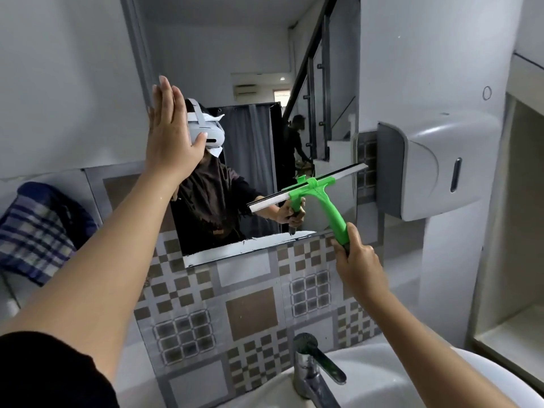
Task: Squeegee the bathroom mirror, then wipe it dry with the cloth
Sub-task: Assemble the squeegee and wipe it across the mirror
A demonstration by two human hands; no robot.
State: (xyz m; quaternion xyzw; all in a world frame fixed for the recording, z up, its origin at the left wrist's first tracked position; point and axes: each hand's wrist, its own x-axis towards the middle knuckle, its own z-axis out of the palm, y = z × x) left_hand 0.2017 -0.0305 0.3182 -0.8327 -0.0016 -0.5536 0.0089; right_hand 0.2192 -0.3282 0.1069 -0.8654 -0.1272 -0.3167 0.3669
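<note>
The bathroom mirror hangs on the wall above the sink. My left hand is flat against the mirror's left part, fingers together and pointing up, holding nothing. My right hand grips the lower end of a green squeegee. Its blade lies tilted against the lower right of the glass, the right end higher. A blue and white checked cloth hangs at the far left, away from both hands.
A white sink with a chrome tap sits below. Patterned grey and brown tiles cover the wall under the mirror. A white dispenser juts out beside the mirror's right edge. A recessed shelf lies at far right.
</note>
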